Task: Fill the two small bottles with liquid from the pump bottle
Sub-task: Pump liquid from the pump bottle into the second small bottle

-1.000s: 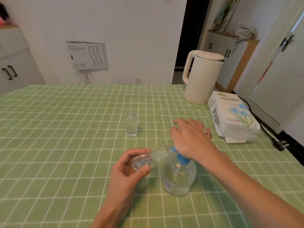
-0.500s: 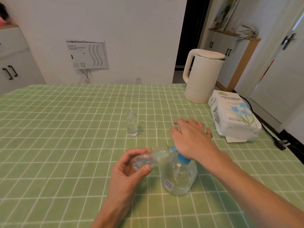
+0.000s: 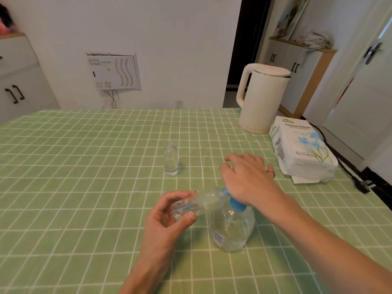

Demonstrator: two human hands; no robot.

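A clear pump bottle (image 3: 232,228) with a blue pump collar stands near the table's front middle. My right hand (image 3: 247,177) presses its palm down on the pump head, fingers spread and straight. My left hand (image 3: 167,221) holds a small clear bottle (image 3: 198,203) tilted on its side, its mouth against the blue nozzle. A second small clear bottle (image 3: 170,161) stands upright farther back on the table, apart from both hands, with some clear liquid in its lower part.
A green checked cloth covers the table (image 3: 84,187). A cream electric kettle (image 3: 263,97) stands at the back right, with a pack of tissue paper (image 3: 301,147) in front of it. A black power cord (image 3: 358,181) runs off the right edge.
Both hands and the bottles keep their positions. Only the camera view shifts slightly.
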